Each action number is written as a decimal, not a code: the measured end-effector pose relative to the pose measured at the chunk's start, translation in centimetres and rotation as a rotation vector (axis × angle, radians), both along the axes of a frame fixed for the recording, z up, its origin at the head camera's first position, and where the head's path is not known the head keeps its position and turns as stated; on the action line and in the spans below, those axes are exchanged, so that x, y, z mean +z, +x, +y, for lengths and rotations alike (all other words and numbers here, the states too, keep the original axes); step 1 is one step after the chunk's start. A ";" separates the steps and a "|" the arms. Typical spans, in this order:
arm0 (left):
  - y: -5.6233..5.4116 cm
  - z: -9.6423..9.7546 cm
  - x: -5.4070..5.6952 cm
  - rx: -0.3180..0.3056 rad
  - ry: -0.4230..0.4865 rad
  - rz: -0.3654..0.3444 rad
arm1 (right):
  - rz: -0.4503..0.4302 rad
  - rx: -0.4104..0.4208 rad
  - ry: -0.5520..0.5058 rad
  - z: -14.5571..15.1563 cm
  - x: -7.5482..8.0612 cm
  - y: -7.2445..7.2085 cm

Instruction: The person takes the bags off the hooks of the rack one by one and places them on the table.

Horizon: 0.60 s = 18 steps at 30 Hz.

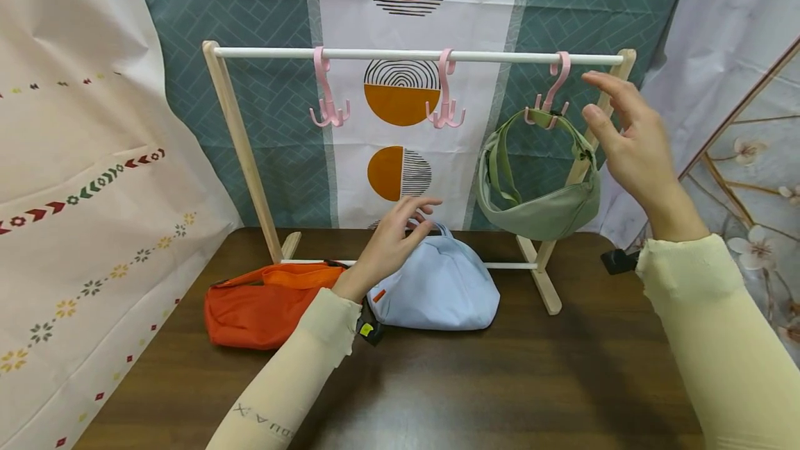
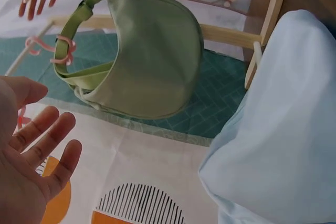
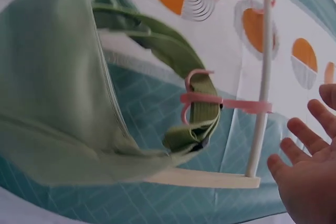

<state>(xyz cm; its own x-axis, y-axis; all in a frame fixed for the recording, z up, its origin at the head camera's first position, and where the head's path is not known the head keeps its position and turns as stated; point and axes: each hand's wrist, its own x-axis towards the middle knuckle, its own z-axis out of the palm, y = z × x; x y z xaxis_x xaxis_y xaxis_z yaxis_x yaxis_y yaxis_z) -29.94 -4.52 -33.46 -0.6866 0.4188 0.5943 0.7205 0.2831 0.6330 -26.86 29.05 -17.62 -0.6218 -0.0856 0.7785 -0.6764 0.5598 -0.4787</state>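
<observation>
A green shoulder bag point(image 1: 540, 210) hangs by its strap from the right-hand pink hook point(image 1: 553, 92) on the rack's white rail. Beside that hook, my right hand point(image 1: 644, 148) is raised with loosely bent fingers and holds nothing. My left hand point(image 1: 396, 242) hovers over the light blue bag point(image 1: 444, 290), overlapping its upper left side in the head view; its fingers are relaxed around nothing. The blue bag stands on the table, its small handle upward. Left of it lies an orange-red bag point(image 1: 256, 314), partly behind my left forearm.
Two more pink hooks, one on the left point(image 1: 328, 99) and one in the middle point(image 1: 446, 99), hang bare from the white rail point(image 1: 381, 55). The rack's wooden legs point(image 1: 244, 151) stand on the brown table point(image 1: 500, 387). Patterned cloths point(image 1: 94, 158) hang behind and at both sides.
</observation>
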 end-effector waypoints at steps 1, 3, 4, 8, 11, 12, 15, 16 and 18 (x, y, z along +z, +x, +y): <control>0.0 -0.1 -0.1 0.001 0.000 0.002 | -0.013 -0.014 0.026 0.0 0.4 -0.2; 0.0 -0.3 -0.3 0.001 -0.002 0.005 | -0.034 -0.043 0.082 0.2 1.0 -0.7; 0.1 -0.5 -0.4 0.001 -0.005 0.003 | -0.040 -0.048 0.101 0.2 1.3 -0.9; 0.2 -0.8 -0.5 0.001 -0.016 -0.012 | -0.047 -0.071 0.158 0.5 2.2 -2.0; 0.3 -0.9 -0.3 0.003 -0.014 -0.012 | -0.052 -0.088 0.198 0.6 2.8 -2.9; 0.3 -0.9 -0.3 0.002 -0.012 -0.011 | -0.057 -0.091 0.211 0.6 3.0 -3.1; 0.4 -0.8 -0.2 0.005 -0.007 -0.009 | -0.075 -0.106 0.258 0.6 3.7 -3.7; 0.5 -0.8 -0.2 0.006 -0.006 -0.010 | -0.081 -0.109 0.272 0.6 3.9 -3.9; 0.6 -0.8 -0.4 0.004 -0.004 -0.013 | -0.091 -0.113 0.295 0.6 4.3 -4.3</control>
